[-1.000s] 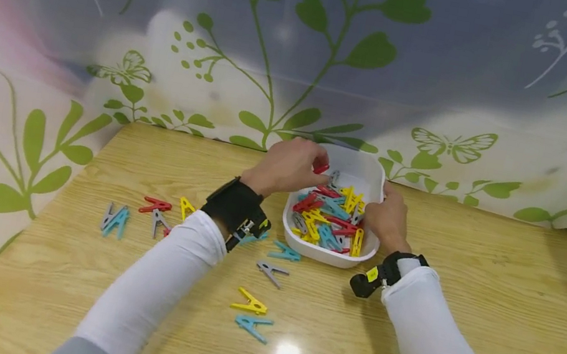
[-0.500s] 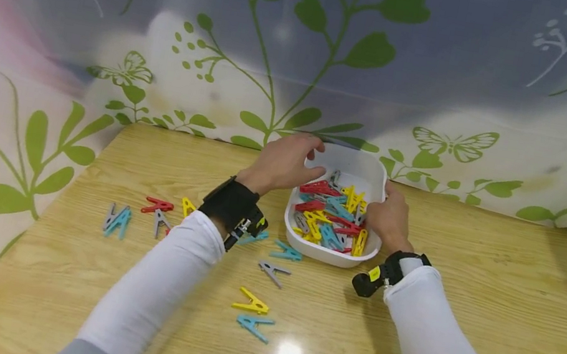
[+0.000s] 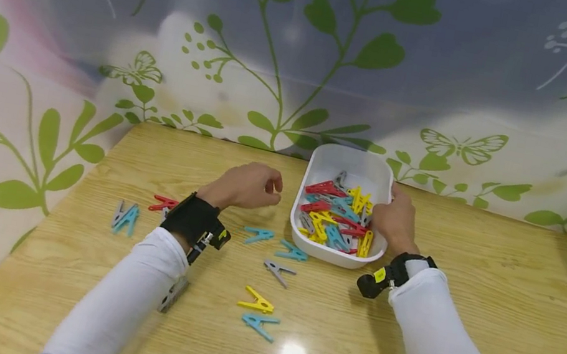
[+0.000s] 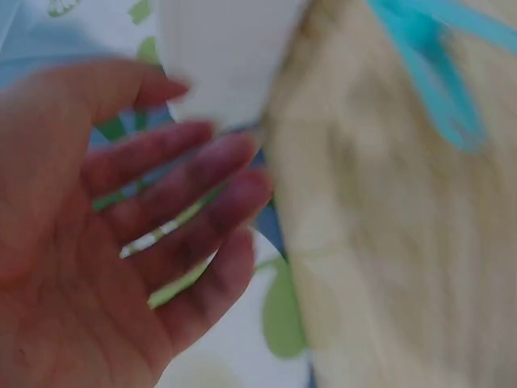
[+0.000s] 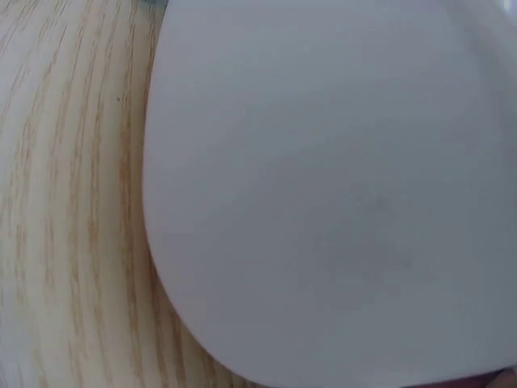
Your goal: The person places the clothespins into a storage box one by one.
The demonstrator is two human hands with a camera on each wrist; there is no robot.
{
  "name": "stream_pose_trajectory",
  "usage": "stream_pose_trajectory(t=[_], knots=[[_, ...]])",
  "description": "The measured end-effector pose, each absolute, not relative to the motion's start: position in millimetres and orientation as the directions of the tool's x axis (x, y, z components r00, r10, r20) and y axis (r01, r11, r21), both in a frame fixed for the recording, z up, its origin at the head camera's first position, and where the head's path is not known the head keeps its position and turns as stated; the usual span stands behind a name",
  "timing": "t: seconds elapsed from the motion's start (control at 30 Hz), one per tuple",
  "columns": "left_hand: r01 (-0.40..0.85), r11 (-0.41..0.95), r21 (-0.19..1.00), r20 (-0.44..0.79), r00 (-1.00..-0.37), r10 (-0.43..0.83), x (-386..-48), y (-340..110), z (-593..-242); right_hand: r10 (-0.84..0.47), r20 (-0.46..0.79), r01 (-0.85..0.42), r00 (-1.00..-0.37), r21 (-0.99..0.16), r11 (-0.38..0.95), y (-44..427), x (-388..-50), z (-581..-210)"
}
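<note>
White box (image 3: 351, 163) sits right of centre in the head view on the wood surface (image 3: 497, 290), mixed clips (image 3: 335, 237) heaped in its near part. Right grip (image 3: 398, 219) clasps the box at its right side. Left grip (image 3: 247, 186): released, holding nothing, fingers loosely bent, near the box's left side. Loose ones: two blue clips (image 3: 263, 235) by the box's lower left corner, grey clip (image 3: 273, 266) below, yellow clip (image 3: 263, 305) and lower blue clip (image 3: 252, 320) at lower centre, red clip (image 3: 164, 203) further left, another grey by the left sleeve (image 3: 126, 295). Step, my read: between picks, right side steadying. Next move calls for a thumb-finger pinch on one loose clip; the nearest blue looks easiest, lying flat.
</note>
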State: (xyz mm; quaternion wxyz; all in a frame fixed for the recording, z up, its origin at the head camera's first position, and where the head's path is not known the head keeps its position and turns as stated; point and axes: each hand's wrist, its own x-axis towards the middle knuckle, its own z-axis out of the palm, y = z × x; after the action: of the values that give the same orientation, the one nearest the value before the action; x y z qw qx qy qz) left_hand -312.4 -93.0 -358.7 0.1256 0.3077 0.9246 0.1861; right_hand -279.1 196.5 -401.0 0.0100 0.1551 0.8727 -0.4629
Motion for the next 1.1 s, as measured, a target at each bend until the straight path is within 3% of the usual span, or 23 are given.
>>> stream_pose_trajectory(t=[0.13, 0.27, 0.83, 1.1], knots=[[0.514, 0.731, 0.449, -0.238, -0.720, 0.652, -300.4, -112.5, -370.6, 0.262, -0.169, 0.285, -0.950, -0.811, 0.512, 195.5, -278.2, -400.3], [0.530, 0.747, 0.402, -0.284, -0.703, 0.652, -285.6, -123.6, -377.3, 0.270, -0.168, 0.290, -0.948, -0.805, 0.517, 195.7, -278.7, -400.3], [0.609, 0.728, 0.316, -0.134, -0.731, 0.669, -261.2, -126.0, -387.0, 0.264, -0.181, 0.296, -0.948, -0.806, 0.513, 195.7, -279.0, -400.9], [0.509, 0.792, 0.337, -0.138, -0.805, 0.576, -267.1, -130.4, -383.1, 0.276, -0.177, 0.300, -0.945, -0.809, 0.506, 195.8, -280.8, -402.4]])
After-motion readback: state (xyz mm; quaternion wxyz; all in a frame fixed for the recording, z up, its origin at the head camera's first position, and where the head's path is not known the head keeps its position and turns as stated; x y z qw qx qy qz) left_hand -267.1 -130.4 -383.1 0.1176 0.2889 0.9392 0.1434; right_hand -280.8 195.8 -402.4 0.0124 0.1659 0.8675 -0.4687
